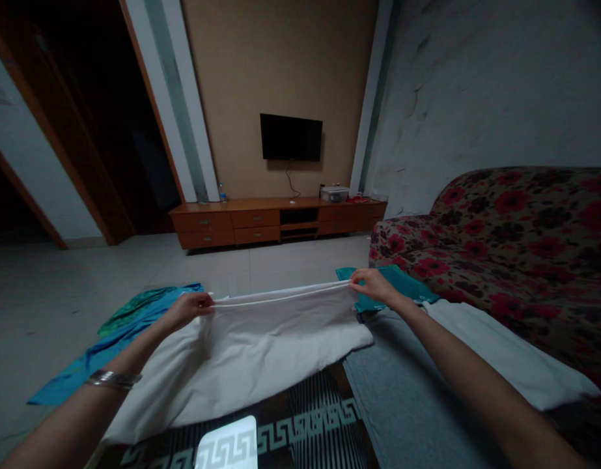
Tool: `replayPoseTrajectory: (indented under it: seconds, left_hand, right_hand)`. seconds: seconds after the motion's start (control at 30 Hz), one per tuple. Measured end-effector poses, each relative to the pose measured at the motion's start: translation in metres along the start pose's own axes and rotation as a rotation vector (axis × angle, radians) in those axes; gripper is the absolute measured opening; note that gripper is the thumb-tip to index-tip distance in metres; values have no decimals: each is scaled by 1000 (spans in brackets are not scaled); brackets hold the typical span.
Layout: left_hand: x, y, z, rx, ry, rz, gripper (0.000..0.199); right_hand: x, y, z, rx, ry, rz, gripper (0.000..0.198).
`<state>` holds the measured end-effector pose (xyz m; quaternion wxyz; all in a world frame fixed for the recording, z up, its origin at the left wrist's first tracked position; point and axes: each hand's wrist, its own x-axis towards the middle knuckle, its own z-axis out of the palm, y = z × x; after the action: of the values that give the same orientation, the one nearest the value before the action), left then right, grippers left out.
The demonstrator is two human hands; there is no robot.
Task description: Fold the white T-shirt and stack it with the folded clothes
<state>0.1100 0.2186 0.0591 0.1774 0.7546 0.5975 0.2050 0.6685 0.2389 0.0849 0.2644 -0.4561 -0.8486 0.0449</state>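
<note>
A white cloth garment (265, 358) is stretched between my two hands, its far edge lifted and its near part lying on the patterned table top (324, 417). My left hand (191, 306) pinches the left end of that edge, with a silver bracelet on the wrist. Pinching the right end is my right hand (373, 285). Blue and green cloth (129, 332) hangs over the table's left side. To the right lie a grey cloth (417, 384), a teal cloth (398, 283) and another white cloth (500, 345).
A flower-patterned sofa (500, 241) stands close on the right. Across the tiled floor (271, 260) is a low wooden TV cabinet (256, 218) bearing a bottle (223, 193) and a plastic box (335, 193). Above it hangs a television (291, 137).
</note>
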Motion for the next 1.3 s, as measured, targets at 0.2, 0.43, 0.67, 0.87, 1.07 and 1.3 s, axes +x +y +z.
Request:
replayPoseTrajectory:
  seconds: [0.2, 0.43, 0.67, 0.87, 1.07, 1.3]
  left_hand:
    - [-17, 27, -26, -192, -22, -85, 39]
    - [-30, 30, -30, -320, -29, -66, 36]
    - [-34, 38, -23, -371, -2, -65, 35]
    - [-29, 28, -29, -53, 159, 60, 30]
    - [-34, 48, -83, 381, 441, 98, 32]
    - [-34, 67, -134, 254, 354, 36, 36]
  right_hand:
    - [9, -14, -31, 45, 53, -19, 18]
    - [13, -25, -41, 35, -15, -42, 18]
    - [13, -30, -42, 25, -40, -6, 18]
    - [15, -53, -56, -281, -3, -89, 20]
    - [31, -83, -107, -408, 205, -184, 24]
    - [66, -83, -126, -465, 172, -124, 25]
